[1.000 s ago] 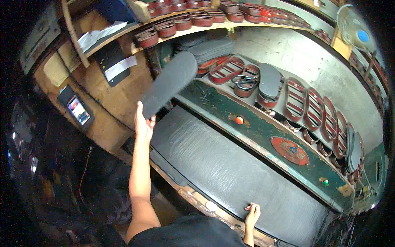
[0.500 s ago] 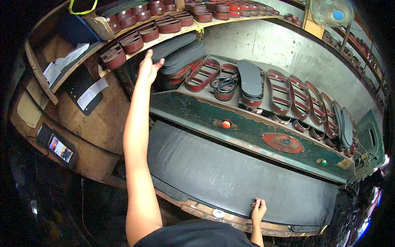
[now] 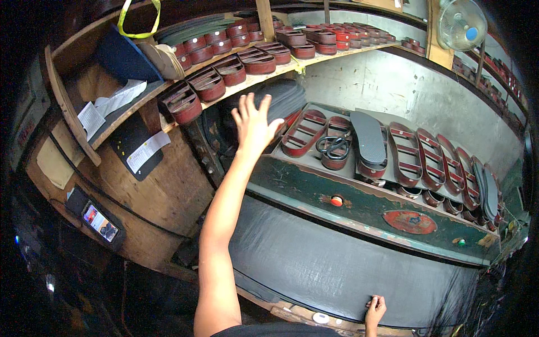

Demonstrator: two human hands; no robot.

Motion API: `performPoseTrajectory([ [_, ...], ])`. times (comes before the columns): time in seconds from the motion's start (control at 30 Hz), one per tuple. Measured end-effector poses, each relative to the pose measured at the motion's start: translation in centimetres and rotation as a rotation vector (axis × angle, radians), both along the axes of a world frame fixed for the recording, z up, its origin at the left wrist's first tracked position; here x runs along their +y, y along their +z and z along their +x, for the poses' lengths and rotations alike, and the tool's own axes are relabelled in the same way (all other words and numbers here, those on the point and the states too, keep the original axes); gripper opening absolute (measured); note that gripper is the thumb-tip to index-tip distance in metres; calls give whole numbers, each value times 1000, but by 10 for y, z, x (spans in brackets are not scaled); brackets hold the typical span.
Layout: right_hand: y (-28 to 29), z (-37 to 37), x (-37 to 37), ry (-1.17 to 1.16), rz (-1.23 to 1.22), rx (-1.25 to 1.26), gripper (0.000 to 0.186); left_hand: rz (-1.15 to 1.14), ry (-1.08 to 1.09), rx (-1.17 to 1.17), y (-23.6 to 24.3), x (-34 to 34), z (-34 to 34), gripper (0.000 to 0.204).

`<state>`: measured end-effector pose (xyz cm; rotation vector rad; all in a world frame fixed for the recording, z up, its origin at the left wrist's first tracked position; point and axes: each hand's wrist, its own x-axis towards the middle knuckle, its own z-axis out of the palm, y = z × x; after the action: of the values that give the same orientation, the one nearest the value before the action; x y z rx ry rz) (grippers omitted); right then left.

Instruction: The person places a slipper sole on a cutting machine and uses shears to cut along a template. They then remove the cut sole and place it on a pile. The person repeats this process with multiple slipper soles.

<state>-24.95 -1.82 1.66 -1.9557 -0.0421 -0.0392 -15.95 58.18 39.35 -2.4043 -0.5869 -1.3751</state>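
Observation:
My left hand (image 3: 254,128) reaches far forward with its fingers spread and nothing in its grasp. It is in front of a stack of dark sole-shaped sheets (image 3: 287,104) and hides part of it; whether it touches them I cannot tell. Low at the right, my right hand (image 3: 375,309) is curled closed at the near edge of a wide black sheet (image 3: 331,264); no object shows in it. Beyond the sheet, a grey sole (image 3: 369,137) lies on red sole-shaped cutting dies, beside black-handled scissors (image 3: 334,147) resting on another die.
A green machine beam (image 3: 303,182) with a red button (image 3: 336,201) and a green button (image 3: 462,242) crosses behind the sheet. More dies (image 3: 258,60) line the wooden shelf above. A lit phone (image 3: 100,223) and papers (image 3: 147,151) are at left; a fan (image 3: 460,25) stands upper right.
The fingers of my left hand have spread apart, and the hand has come in front of the stack of soles. My right hand stays curled at the sheet's edge. The whole view has shifted.

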Motion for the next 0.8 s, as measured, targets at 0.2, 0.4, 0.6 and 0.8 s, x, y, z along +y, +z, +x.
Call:
performPoseTrajectory([
  [0.2,1,17,14,-1,-242,-182,28,143,290,151,-14,34,35,61],
  [0.4,12,37,-8,5,-94,-80,23,261,130,81,-8,10,53,52],
  [0.6,26,3,-92,-30,176,46,21,52,-203,-168,-42,-118,37,53],
  [0.8,18,-73,-221,-205,153,-54,21,-836,-999,215,-196,-426,-28,24],
])
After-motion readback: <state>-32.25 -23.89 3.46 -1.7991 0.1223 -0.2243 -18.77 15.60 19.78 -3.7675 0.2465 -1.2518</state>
